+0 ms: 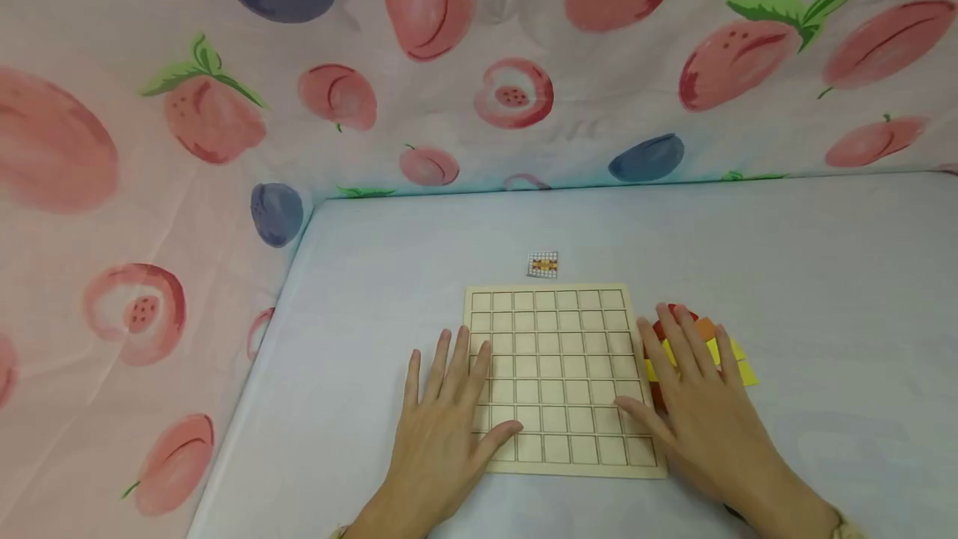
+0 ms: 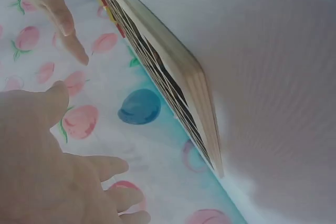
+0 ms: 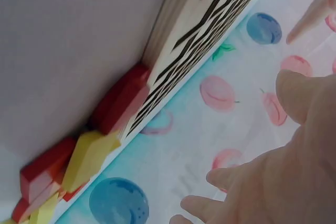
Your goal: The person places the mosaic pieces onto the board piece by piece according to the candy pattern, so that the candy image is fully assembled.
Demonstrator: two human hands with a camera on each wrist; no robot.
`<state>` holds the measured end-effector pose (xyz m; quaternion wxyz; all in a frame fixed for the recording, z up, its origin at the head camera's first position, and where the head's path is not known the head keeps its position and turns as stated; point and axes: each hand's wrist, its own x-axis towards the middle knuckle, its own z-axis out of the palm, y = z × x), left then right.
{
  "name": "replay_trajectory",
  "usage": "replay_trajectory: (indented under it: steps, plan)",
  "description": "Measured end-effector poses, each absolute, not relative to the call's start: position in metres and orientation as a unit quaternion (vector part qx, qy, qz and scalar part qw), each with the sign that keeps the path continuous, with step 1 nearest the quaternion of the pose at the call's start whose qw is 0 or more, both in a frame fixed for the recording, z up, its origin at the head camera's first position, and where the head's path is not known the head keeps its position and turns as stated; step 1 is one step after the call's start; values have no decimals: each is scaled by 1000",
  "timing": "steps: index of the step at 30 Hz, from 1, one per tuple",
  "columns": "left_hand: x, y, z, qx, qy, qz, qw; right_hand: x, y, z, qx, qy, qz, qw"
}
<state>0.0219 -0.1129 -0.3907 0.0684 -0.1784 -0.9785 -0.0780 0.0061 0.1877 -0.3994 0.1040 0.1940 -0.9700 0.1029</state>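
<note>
A pale wooden board (image 1: 557,368) with a grid of square cells lies flat on the table. My left hand (image 1: 441,431), fingers straight and spread, is over its left edge in the head view. My right hand (image 1: 707,414) is likewise spread flat at the right edge, its thumb over the grid. Partly hidden beneath the right fingers are several coloured pieces: yellow ones (image 1: 748,373), an orange one (image 1: 706,328) and red ones. In the right wrist view a red block (image 3: 121,100) touches the board's side, with a yellow block (image 3: 89,158) beside it. Neither hand grips anything.
Just beyond the board's far edge lies a small printed card (image 1: 542,264) with a grid and an orange-brown pattern. The white table (image 1: 389,256) meets a fruit-print cloth (image 1: 434,106) at the back and on the left side.
</note>
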Motion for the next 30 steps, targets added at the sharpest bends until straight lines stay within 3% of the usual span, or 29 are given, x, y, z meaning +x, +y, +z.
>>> replay_trajectory:
  steps: [18,30]
  plan:
    - [15,-127,-391,-167,-973,-128,90,-20,206,-396,168,-973,135,83]
    - [9,-134,-388,-136,-972,-180,60,-36,217,-400,180,-968,150,90]
